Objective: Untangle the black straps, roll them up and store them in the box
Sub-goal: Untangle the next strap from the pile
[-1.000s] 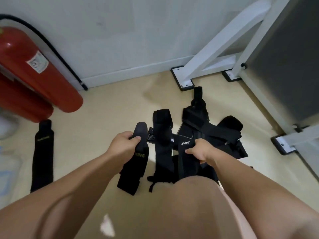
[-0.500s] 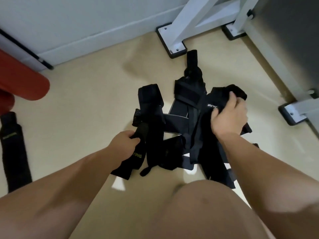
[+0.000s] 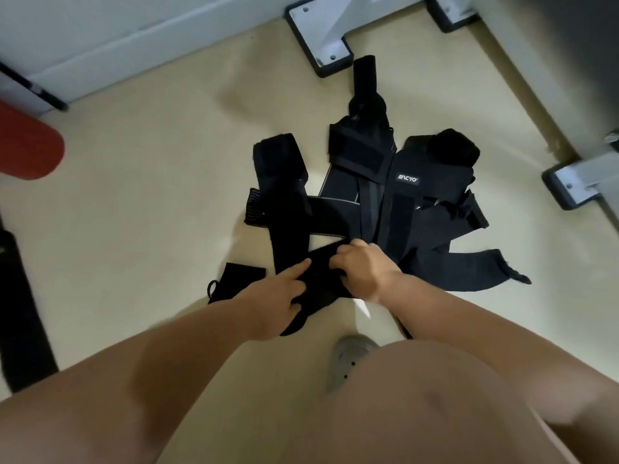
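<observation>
Nearest the person, a knee is filling the bottom of the view, with a grey shoe (image 3: 348,360) showing just beyond it on the beige floor (image 3: 150,202).

Both hands are working at the near edge of the pile of black straps (image 3: 378,202). The left hand (image 3: 271,303) is lying on one strap end (image 3: 318,283) with its forefinger stretched out flat and the other fingers curled under the fabric — grasping that end. The right hand (image 3: 365,272) is clenching around the same strap end, just beside the left, knuckles up.

Past the hands, the pile is lying heaped and crossed — wide bands over narrow ones, one with a white logo facing up. None of these are looking rolled. A small loose piece (image 3: 237,279) is lying just left of the hands, apart from the heap.

Farther off, a separate long strap (image 3: 16,313) is lying flat at the far left edge, also unrolled. White frame feet (image 3: 318,45) are standing near the wall; a red cylinder (image 3: 26,142) is at the left.

No box is showing in view.

Judgement: early stage. Untangling is only starting on one strap; rolling and storing are all remaining.
</observation>
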